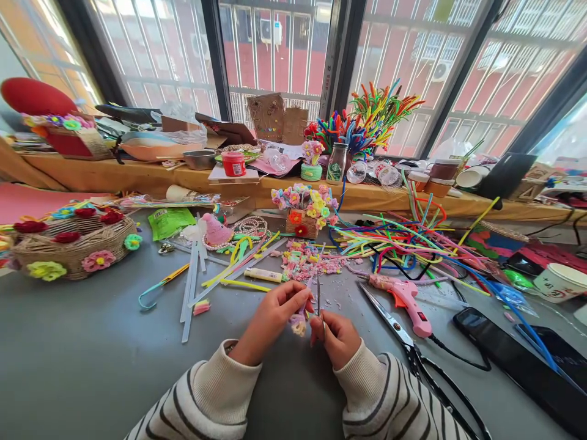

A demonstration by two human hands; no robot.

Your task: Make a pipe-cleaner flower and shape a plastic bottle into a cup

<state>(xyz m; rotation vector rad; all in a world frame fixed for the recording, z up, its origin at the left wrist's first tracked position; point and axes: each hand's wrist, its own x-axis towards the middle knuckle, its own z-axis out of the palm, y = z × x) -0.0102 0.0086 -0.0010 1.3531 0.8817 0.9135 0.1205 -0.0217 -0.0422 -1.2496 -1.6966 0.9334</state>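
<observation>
My left hand (277, 315) pinches a small lilac fuzzy piece, apparently a pipe cleaner flower (299, 324), with a pale yellow end hanging below the fingers. In my right hand (338, 337) are slim scissors (318, 296), blades pointing away from me and close beside the lilac piece. Whether the blades touch it I cannot tell. Just beyond both hands lies a heap of pink and pastel fuzzy clippings (302, 260). A glue stick tube (263, 275) rests left of the heap. To the right sits a pink glue gun (406, 299) with its black cord.
Large black-handled scissors (398, 330) and a black phone (504, 354) lie at right. Clear glue sticks (189, 299) and a woven basket (73, 244) are on the left. Behind are a flower-filled box (302, 226), loose pipe cleaners (394, 238) and a crowded ledge (151, 177).
</observation>
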